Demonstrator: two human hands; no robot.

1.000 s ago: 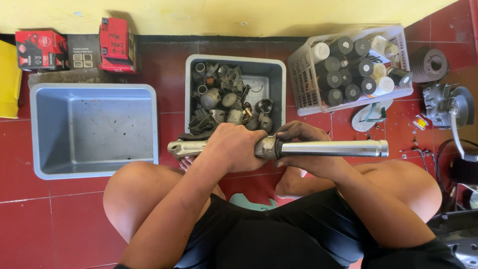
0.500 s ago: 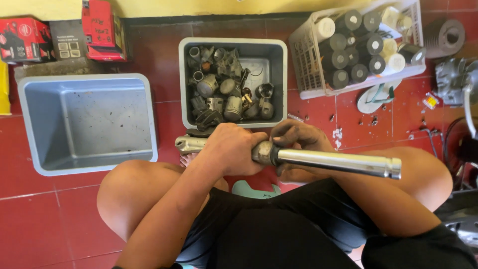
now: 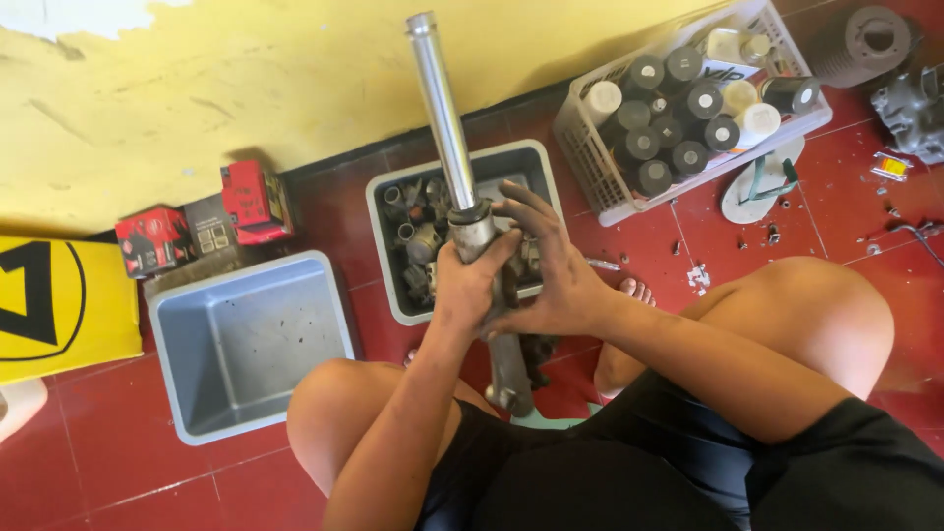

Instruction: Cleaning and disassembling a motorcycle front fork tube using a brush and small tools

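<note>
Item 1, fork leg [image 3: 462,187]: a motorcycle front fork assembly, chrome inner tube above and dull grey lower casting below. You hold it nearly upright between your knees, tube end pointing up and slightly left against the yellow wall [image 3: 246,88], lower end down near your lap.

Item 2, your left hand [image 3: 470,290]: fingers wrapped fully round the grey casting just under the seal collar, grip closed, skin grimy.

Item 3, your right hand [image 3: 546,275]: pressed against the right side of the same casting, thumb and palm on it, fingers spread and only partly curled (a looser hold than the left).

Item 4, parts bin [image 3: 388,256]: grey plastic tub directly behind the fork, crowded with dark metal bushings and sleeves; fork and hands cover its middle.

Item 5, empty-looking tub [image 3: 246,339]: larger grey tub to your left, beside your left knee.

Item 6, white basket [image 3: 590,147]: slatted basket to the upper right, packed with spray cans and bottles standing upright.

Item 7, red cartons [image 3: 206,221]: small boxes against the wall, behind the large tub.

Item 8, sandal [image 3: 757,182]: lying on the red tiles just in front of the basket.

Item 9, yellow board [image 3: 59,310]: at the far left edge, partly out of view
</note>
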